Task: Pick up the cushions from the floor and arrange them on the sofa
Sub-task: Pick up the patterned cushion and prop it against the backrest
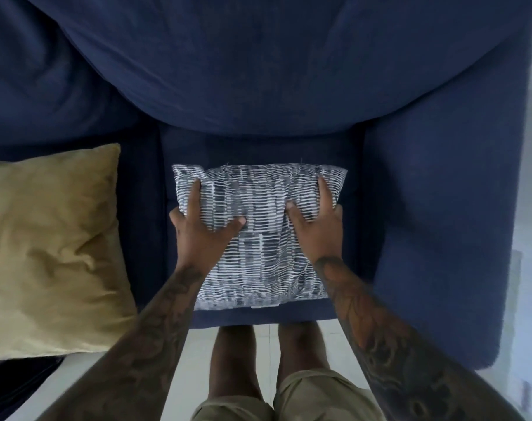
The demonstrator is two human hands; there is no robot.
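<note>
A grey-and-white striped cushion [260, 253] lies on the seat of the dark blue sofa [258, 71], near the right armrest. My left hand [202, 226] grips its upper left side, fingers wrapped round the edge and thumb pressed into the fabric. My right hand [316, 226] grips the upper right side the same way. A gold cushion [52, 250] rests on the seat to the left, apart from the striped one.
The sofa's right armrest [440, 223] stands beside the striped cushion. The big back cushion [258, 86] bulges over the seat's rear. White tiled floor [198, 360] shows below the seat's front edge, with my legs standing on it.
</note>
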